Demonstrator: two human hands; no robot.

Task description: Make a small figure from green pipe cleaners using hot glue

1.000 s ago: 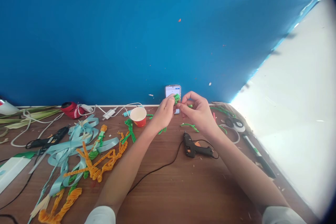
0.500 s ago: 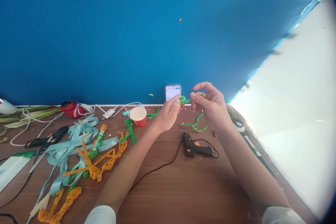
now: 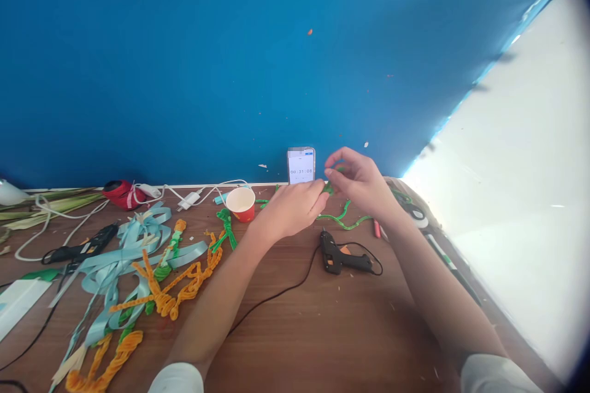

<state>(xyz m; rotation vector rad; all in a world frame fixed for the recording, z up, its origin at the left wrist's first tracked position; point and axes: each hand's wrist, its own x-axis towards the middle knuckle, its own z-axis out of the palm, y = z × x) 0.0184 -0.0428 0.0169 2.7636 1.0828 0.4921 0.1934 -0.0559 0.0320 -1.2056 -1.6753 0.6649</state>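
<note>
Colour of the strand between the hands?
The strand is green, partly hidden; seen in the head view.

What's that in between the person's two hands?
In the head view, a bit of green fuzzy stem shows between the left hand and right hand; the rest is hidden.

Just beyond your fingers (image 3: pixel 345 155) and to their left, you have a phone (image 3: pixel 301 159) standing before the blue wall (image 3: pixel 276 61), its screen reading 00:31:08. Farther left of them you'll find a paper cup (image 3: pixel 244 217), then a white adapter (image 3: pixel 188 201). Nearer you than your fingers, a black glue gun (image 3: pixel 330 253) lies on the brown tabletop (image 3: pixel 299 344). Well to their left, light-blue ribbon (image 3: pixel 108 265) lies among orange twisted cords (image 3: pixel 163 302).
</note>
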